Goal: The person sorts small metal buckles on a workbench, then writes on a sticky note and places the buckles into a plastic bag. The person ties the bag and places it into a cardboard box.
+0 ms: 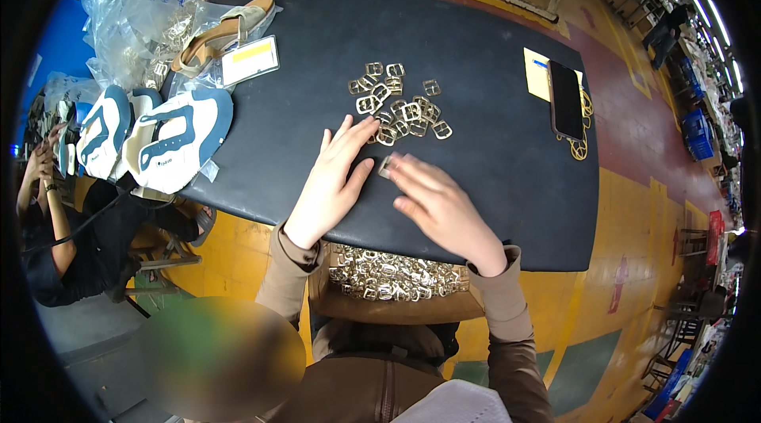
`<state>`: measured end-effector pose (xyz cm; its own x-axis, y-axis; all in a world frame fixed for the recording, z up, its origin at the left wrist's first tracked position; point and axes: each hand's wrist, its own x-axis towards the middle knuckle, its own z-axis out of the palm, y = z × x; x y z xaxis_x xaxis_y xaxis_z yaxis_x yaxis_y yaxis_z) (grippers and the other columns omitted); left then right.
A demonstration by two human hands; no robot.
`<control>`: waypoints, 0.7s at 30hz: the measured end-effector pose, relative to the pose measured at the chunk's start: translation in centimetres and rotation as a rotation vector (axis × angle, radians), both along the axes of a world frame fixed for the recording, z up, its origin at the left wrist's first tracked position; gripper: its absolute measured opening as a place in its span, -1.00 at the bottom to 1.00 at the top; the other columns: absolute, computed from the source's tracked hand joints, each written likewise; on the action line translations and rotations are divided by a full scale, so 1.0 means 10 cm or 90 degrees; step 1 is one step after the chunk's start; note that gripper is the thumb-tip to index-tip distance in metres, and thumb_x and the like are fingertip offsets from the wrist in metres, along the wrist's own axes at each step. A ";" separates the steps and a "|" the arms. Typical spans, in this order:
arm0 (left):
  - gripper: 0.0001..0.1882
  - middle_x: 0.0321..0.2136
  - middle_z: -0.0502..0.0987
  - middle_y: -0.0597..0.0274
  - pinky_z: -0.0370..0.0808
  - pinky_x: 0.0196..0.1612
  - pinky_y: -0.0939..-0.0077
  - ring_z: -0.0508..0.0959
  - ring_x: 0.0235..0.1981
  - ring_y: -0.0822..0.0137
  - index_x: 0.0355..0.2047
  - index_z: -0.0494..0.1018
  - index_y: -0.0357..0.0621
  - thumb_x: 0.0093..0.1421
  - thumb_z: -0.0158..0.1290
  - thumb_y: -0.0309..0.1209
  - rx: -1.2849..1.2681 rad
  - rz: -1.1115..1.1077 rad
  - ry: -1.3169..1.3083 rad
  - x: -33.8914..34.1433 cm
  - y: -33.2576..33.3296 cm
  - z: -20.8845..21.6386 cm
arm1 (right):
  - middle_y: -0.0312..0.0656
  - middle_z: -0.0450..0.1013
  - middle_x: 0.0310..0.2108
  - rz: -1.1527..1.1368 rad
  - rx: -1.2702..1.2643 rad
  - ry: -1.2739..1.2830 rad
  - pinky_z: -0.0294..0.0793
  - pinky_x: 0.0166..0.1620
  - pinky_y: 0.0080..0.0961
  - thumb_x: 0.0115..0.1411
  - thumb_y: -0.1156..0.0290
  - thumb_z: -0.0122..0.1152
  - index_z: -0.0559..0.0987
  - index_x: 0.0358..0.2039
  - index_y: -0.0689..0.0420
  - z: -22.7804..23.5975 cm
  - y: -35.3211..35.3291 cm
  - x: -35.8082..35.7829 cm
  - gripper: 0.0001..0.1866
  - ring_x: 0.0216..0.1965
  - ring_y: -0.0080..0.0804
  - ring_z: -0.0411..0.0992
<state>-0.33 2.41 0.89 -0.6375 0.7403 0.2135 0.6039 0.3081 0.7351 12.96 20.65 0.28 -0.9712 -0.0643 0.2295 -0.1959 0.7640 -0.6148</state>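
Note:
A loose pile of small metal buckles [411,112] lies on the black tabletop [317,42]. My left hand [334,177] rests at the pile's near left edge, fingers stretched out and thumb apart, its fingertips by the closest buckles. To its right, my right hand [440,199] is spread low over the table. One single buckle [387,167] is at the fingertips of that hand, between my two hands, partly covered by the fingers. The right thumb stands away from this buckle. Below the table edge, a brown box [428,312] holds a great heap of similar buckles.
At the left stand white and blue shoe-shaped pieces [170,141], a tan sandal [214,46], a tag card [250,61] and clear plastic bags [127,15]. A phone [565,102] lies on yellow paper [537,74] at the right. A person [55,217] sits at the left; another stands beyond the table.

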 end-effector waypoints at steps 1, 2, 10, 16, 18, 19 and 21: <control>-0.45 0.38 0.33 0.04 -0.07 0.50 -0.15 0.13 0.49 -0.09 0.38 0.29 -0.10 0.38 0.02 -0.48 -0.017 0.004 0.019 -0.06 0.02 -0.03 | -0.08 0.37 0.35 0.054 -0.011 -0.007 0.26 0.41 -0.16 0.43 0.23 0.14 0.52 0.25 0.20 -0.02 -0.03 0.01 -0.53 0.40 -0.08 0.27; -0.45 0.38 0.33 0.03 -0.06 0.50 -0.15 0.13 0.49 -0.10 0.38 0.29 -0.10 0.38 0.02 -0.47 -0.035 0.008 0.037 -0.10 0.04 -0.06 | -0.11 0.38 0.34 0.107 -0.021 -0.013 0.27 0.41 -0.16 0.43 0.23 0.15 0.53 0.24 0.19 -0.04 -0.07 0.05 -0.54 0.40 -0.12 0.27; -0.57 0.36 0.34 -0.02 0.16 0.47 0.02 0.28 0.41 -0.05 0.24 0.46 -0.14 0.36 0.04 -0.47 -0.062 -0.031 0.117 -0.05 0.00 -0.15 | -0.10 0.35 0.36 0.204 -0.095 -0.062 0.34 0.38 -0.18 0.35 0.30 0.25 0.53 0.24 0.17 -0.03 -0.37 0.46 -0.52 0.40 -0.16 0.28; -0.51 0.36 0.34 -0.03 0.14 0.47 0.02 0.30 0.39 -0.11 0.21 0.49 -0.15 0.28 -0.08 -0.67 -0.043 -0.087 0.102 -0.20 -0.04 -0.16 | -0.10 0.32 0.39 0.186 0.023 -0.011 0.28 0.42 -0.16 0.40 0.17 0.17 0.46 0.31 0.15 -0.07 -0.48 0.13 -0.45 0.40 -0.14 0.28; -0.47 0.34 0.36 -0.04 0.17 0.46 0.03 0.32 0.37 -0.12 0.20 0.49 -0.16 0.23 -0.06 -0.71 -0.045 -0.095 0.113 -0.18 -0.03 -0.14 | -0.10 0.36 0.36 0.274 -0.007 -0.024 0.29 0.41 -0.16 0.41 0.17 0.16 0.47 0.30 0.16 -0.08 -0.48 0.13 -0.47 0.37 -0.13 0.31; -0.47 0.34 0.36 -0.04 0.18 0.46 0.03 0.32 0.37 -0.12 0.20 0.48 -0.16 0.23 -0.05 -0.71 -0.043 -0.097 0.118 -0.17 -0.03 -0.14 | -0.10 0.38 0.34 0.320 -0.034 -0.050 0.29 0.41 -0.16 0.41 0.17 0.15 0.48 0.29 0.16 -0.06 -0.45 0.16 -0.48 0.36 -0.12 0.33; -0.49 0.30 0.39 0.00 0.24 0.44 0.03 0.34 0.37 -0.05 0.15 0.51 -0.15 0.19 -0.04 -0.71 -0.038 -0.088 0.146 -0.10 -0.03 -0.15 | -0.13 0.49 0.25 0.391 -0.131 -0.096 0.36 0.37 -0.18 0.38 0.24 0.20 0.57 0.21 0.16 0.02 -0.38 0.22 -0.55 0.29 -0.12 0.41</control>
